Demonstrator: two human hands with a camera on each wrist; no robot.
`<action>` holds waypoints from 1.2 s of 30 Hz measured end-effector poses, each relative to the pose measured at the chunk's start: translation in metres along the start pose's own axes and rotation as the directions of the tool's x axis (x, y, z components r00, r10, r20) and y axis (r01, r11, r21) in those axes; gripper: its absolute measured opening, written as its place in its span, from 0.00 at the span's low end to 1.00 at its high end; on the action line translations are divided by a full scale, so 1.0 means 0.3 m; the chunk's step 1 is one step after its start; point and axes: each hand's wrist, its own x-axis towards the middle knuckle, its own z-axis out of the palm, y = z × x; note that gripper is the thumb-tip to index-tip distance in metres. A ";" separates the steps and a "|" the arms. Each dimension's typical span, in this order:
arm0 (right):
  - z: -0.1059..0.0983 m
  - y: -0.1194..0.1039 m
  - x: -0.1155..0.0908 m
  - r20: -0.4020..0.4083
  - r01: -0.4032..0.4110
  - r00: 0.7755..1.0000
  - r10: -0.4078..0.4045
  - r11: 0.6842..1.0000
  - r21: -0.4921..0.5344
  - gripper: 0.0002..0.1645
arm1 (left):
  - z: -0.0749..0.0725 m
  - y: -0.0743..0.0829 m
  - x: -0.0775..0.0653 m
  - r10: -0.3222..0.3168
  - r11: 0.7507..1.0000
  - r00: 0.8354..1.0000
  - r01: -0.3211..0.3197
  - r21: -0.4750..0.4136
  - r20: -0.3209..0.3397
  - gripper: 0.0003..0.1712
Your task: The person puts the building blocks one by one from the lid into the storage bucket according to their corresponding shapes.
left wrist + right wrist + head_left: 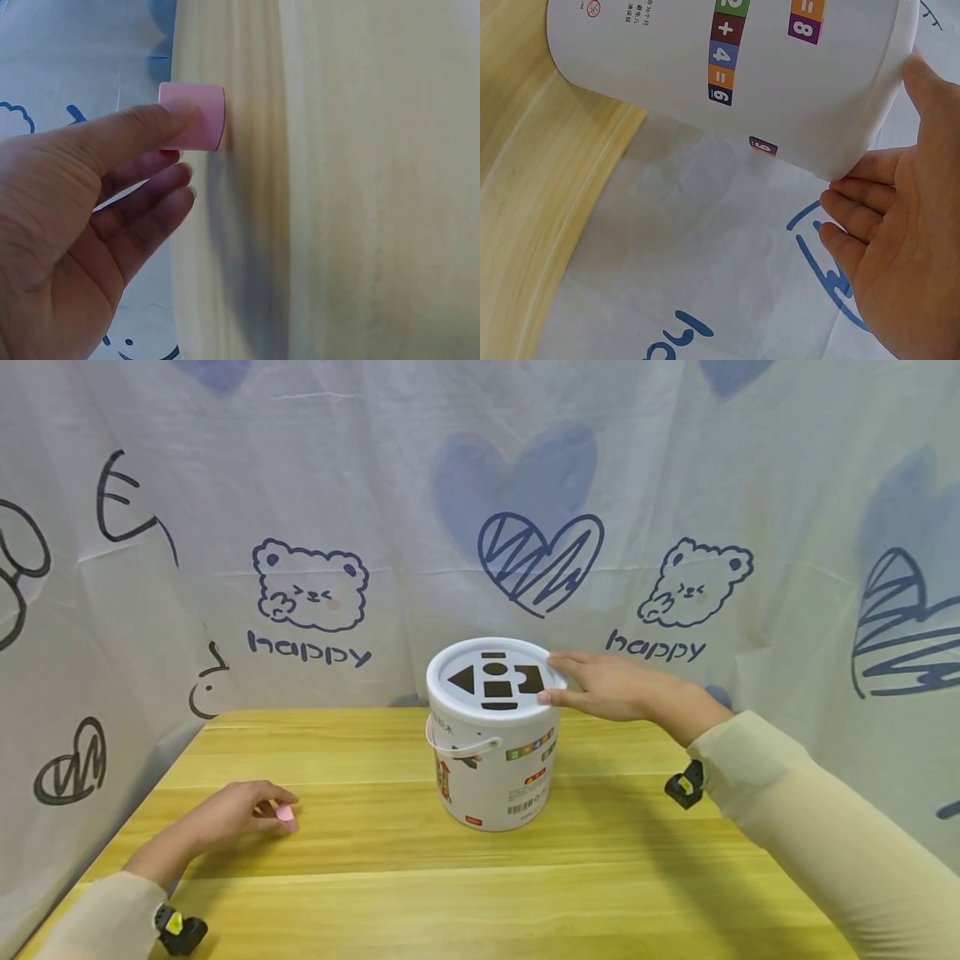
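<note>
A white bucket [487,768] with a bail handle stands upright on the wooden table, its white lid [462,693] pierced by several dark shaped holes. Left of it, my left hand [236,814] pinches a small pink block [199,120] between thumb and fingers, low over the table. The block looks squarish, with one curved edge. At the bucket's top right, my right hand [611,683] rests on the lid's rim, thumb and fingertips spread along it. In the right wrist view the fingers [874,169] are nearly straight against the rim.
The wooden table [375,893] ends at a white curtain [420,510] printed with hearts, bears and "happy". More curtain hangs along the left side. Small black devices with yellow marks, a left one [178,928] and a right one [685,785], sit at my wrists.
</note>
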 end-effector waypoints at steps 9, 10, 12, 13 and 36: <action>0.001 0.002 -0.001 0.005 0.008 1.000 -0.008 1.000 -0.004 0.59 | 0.036 0.014 -0.008 0.014 1.000 0.997 -0.013 0.018 -0.073 0.14; 0.001 0.002 0.000 0.004 0.008 1.000 -0.008 1.000 -0.004 0.60 | 0.040 0.015 -0.007 0.015 1.000 0.997 -0.015 0.014 -0.071 0.13; 0.001 0.002 0.000 0.003 0.009 1.000 -0.009 1.000 -0.004 0.60 | 0.047 0.017 -0.002 0.020 1.000 0.997 -0.020 0.007 -0.068 0.12; 0.001 0.002 0.000 0.004 0.009 1.000 -0.009 1.000 -0.005 0.60 | 0.050 0.019 0.001 0.022 1.000 0.998 -0.022 0.003 -0.065 0.12; 0.003 0.002 -0.001 -0.007 0.009 1.000 -0.009 1.000 -0.004 0.59 | -0.128 0.246 0.099 0.111 0.991 0.985 -0.099 0.095 -0.131 0.11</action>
